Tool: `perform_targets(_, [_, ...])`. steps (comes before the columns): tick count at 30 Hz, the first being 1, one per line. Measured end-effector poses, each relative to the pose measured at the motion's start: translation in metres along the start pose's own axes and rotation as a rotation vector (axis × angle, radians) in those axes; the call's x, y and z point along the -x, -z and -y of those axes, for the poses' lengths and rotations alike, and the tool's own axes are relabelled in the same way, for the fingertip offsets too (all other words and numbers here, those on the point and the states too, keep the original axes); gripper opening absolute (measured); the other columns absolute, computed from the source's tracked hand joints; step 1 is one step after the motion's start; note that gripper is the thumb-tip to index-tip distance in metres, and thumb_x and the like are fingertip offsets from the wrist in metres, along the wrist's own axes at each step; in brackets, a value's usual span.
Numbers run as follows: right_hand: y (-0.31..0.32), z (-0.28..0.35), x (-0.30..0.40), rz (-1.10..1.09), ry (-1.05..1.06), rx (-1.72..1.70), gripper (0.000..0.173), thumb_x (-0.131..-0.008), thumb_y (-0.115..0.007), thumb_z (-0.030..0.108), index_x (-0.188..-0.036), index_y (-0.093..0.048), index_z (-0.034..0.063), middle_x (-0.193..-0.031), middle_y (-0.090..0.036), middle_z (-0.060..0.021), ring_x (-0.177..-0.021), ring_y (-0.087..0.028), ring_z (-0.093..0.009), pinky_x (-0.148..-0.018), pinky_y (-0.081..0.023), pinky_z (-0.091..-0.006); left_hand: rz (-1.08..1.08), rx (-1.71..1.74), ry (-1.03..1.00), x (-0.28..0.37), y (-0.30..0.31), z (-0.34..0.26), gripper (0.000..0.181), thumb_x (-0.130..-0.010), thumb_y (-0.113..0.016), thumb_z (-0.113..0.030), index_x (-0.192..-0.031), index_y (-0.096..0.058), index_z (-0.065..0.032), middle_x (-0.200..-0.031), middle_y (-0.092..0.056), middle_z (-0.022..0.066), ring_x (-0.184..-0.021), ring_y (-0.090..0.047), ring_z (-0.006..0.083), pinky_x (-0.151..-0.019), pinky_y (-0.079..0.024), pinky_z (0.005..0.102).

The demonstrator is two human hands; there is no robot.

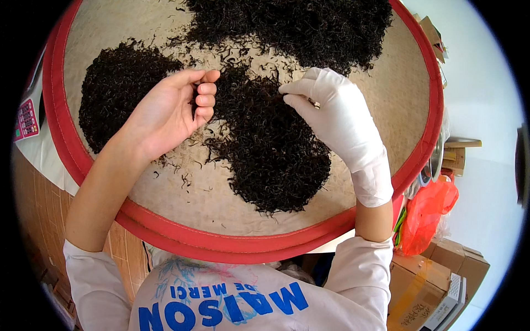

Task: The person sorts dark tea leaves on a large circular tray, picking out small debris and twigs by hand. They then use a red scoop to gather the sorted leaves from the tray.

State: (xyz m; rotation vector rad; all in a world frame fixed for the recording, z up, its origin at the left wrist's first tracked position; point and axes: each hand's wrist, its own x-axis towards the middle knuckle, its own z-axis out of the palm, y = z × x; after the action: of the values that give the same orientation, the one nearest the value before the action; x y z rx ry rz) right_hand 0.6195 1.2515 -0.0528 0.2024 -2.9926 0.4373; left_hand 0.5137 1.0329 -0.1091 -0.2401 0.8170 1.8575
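Dark, twisted dried leaves, apparently loose tea, lie in a middle pile (pixel 281 145) on a round cloth-lined tray (pixel 165 207) with a red fabric rim. My left hand (pixel 178 107) is bare, palm up with curled fingers, between this pile and a left pile (pixel 120 91). Dark matter shows behind its fingers; whether any lies in the palm is unclear. My right hand (pixel 331 107), in a white glove, is over the middle pile's upper right side. Its thumb and forefinger tips nearly meet; a leaf between them cannot be made out.
A larger leaf pile (pixel 298 29) covers the tray's far side, with scattered leaves (pixel 252 56) below it. Right of the tray are a red plastic bag (pixel 428 215) and cardboard boxes (pixel 418 277). A pink keypad device (pixel 28 120) stands at the left beside the rim.
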Motion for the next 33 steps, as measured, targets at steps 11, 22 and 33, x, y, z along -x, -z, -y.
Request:
perform_targets(11, [-0.003, -0.001, 0.0, -0.021, 0.044, -0.073, 0.012, -0.077, -0.068, 0.014, -0.086, -0.07, 0.0065, -0.075, -0.063, -0.0126, -0.072, -0.061, -0.029, -0.067, -0.05, -0.0366, 0.042, -0.037, 0.024, 0.001, 0.002, 0.003, 0.017, -0.098, -0.043, -0.019, -0.097, -0.051, -0.0041, -0.076, -0.044, -0.0027, -0.066, -0.043, 0.0074, -0.058, -0.041, 0.0205])
perform_targets(22, [-0.021, 0.031, -0.008, -0.148, 0.096, -0.332, 0.022, -0.079, -0.065, 0.008, -0.101, -0.067, 0.0073, -0.081, -0.063, -0.0122, -0.076, -0.061, -0.031, -0.066, -0.049, -0.0363, 0.1, -0.198, 0.175, 0.004, -0.008, 0.018, 0.029, -0.099, -0.041, -0.028, -0.102, -0.054, -0.0023, -0.088, -0.054, 0.0026, -0.076, -0.053, 0.0104, -0.069, -0.048, 0.0221])
perform_targets(33, [0.007, -0.05, 0.003, 0.371, -0.354, -0.071, 0.025, -0.091, -0.05, 0.01, -0.111, -0.063, 0.0043, -0.105, -0.066, -0.0144, -0.097, -0.062, -0.03, -0.086, -0.048, -0.0326, 0.085, 0.082, -0.073, 0.002, 0.01, -0.013, 0.015, -0.1, -0.039, -0.016, -0.093, -0.048, -0.0059, -0.08, -0.047, -0.0002, -0.068, -0.045, 0.009, -0.061, -0.041, 0.0212])
